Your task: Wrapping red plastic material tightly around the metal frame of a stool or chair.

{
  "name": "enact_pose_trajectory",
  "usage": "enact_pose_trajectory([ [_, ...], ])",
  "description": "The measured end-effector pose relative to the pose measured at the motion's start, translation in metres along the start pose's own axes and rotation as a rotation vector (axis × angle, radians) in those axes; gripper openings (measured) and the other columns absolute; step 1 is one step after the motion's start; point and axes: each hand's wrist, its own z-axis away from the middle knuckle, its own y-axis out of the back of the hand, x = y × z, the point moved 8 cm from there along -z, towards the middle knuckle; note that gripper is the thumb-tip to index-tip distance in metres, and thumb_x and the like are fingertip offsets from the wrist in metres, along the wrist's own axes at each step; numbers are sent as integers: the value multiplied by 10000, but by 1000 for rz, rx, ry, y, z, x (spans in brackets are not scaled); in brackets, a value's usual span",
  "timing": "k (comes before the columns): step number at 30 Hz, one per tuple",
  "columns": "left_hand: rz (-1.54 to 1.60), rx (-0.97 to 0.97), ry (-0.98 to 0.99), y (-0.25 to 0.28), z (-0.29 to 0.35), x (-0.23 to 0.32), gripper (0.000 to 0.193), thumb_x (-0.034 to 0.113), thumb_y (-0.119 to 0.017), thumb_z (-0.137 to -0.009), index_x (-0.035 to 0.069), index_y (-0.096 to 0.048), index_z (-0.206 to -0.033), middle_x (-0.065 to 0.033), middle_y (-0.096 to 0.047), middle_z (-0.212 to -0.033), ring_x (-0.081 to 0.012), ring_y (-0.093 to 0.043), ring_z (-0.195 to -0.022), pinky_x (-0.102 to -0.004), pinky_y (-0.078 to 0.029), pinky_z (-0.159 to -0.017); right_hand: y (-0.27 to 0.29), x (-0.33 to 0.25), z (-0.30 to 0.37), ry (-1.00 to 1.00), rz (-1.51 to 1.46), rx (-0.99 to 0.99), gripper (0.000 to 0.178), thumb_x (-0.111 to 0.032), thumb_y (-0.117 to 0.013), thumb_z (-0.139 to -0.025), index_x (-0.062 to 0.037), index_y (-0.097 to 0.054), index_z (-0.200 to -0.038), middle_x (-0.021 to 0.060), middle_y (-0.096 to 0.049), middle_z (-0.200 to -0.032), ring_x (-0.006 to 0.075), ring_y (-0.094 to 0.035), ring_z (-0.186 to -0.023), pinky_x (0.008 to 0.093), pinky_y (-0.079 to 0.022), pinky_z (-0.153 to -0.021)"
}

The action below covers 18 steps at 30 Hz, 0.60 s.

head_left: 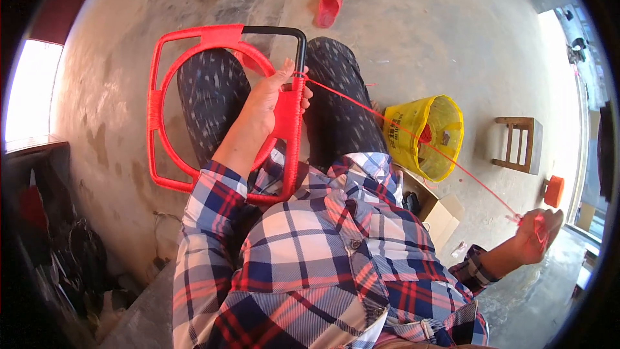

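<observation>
My left hand (266, 95) is closed on the right side of a rectangular metal frame (155, 111) with a ring inside it, which rests across my thighs. Red cord is wound tightly over most of the frame. Its upper right corner (284, 30) is bare black metal. From the right side, just below that bare part, a red cord (361, 105) runs taut down and rightward past a yellow bucket. My right hand (535, 238), stretched far out to the right, is closed on the cord's other end, with loops of it around the fingers.
The yellow bucket (399, 130) beside my right leg is tilted, with a red bundle (425, 134) inside. Below it sits an open cardboard box (442, 223). A wooden stool (531, 145) and a red-orange block (553, 191) stand farther right. One red slipper (329, 8) lies ahead.
</observation>
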Motion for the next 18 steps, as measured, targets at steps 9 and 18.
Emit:
enact_pose_trajectory([
  [9, -72, -128, 39, 2, 11, 2, 215, 196, -604, -850, 6, -597, -951, -110, -618, -713, -204, -595, -573, -300, -487, -540, -39, 212, -25, -554, 318, 195, 267, -127, -612, -820, -1, -592, -1054, 76, -623, -949, 112, -568, -714, 217, -433, -594],
  [18, -52, -161, 57, -24, 26, -13, 127, 162, -598, -870, 41, -560, -864, -130, -632, -711, -219, -618, -585, -317, -506, -564, -227, 360, -79, -413, 742, -594, 529, -22, -594, -759, -49, -448, -1266, 95, -615, -802, 202, -601, -748, 295, -473, -669],
])
